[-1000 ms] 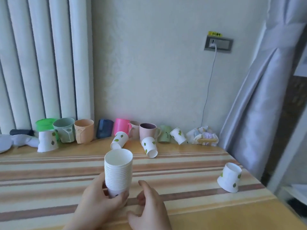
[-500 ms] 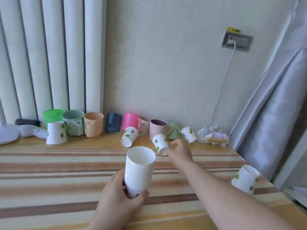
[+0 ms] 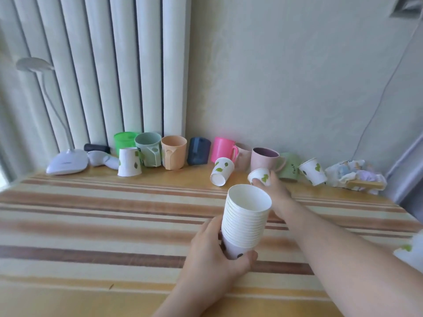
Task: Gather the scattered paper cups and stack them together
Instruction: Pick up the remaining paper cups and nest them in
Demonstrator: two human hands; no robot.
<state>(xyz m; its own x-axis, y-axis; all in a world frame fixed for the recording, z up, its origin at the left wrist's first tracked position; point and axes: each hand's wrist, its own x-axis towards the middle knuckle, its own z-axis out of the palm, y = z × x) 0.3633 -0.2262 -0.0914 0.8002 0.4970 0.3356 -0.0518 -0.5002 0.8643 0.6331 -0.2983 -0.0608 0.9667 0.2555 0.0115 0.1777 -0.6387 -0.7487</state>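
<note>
Nearest you, your left hand [image 3: 212, 259] wraps its fingers [image 3: 248, 257] closed around the bottom of a stack of paper cups [image 3: 246, 219], held upright with its open mouth up, above the striped desk [image 3: 103, 225]. A green leaf print shows on the lowest cup.

Just beyond the stack, your right hand [image 3: 278, 191] reaches forward, and its fingers [image 3: 273, 175] close on a single paper cup [image 3: 259, 176] with green leaves, tipped with its base toward you.

To the left of that, another leaf-print cup [image 3: 222, 171] lies tilted on the desk with its base toward you. Further left, one cup [image 3: 128, 162] stands upside down. To the right, one more cup [image 3: 313, 171] leans near the wall. At the far right edge a blurred white cup [image 3: 409, 250] is only partly in view.

Along the wall stands a row of mugs: bright green [image 3: 124, 140], grey-green [image 3: 148, 152], peach [image 3: 173, 152], dark blue [image 3: 198, 151], hot pink [image 3: 224, 149], and dusty pink [image 3: 265, 159]. An olive mug [image 3: 290, 168] reads "SMILE".

At far left sits a white desk lamp [image 3: 66, 161]; at far right, a crumpled packet [image 3: 352, 175] whose print is too blurred to read.
</note>
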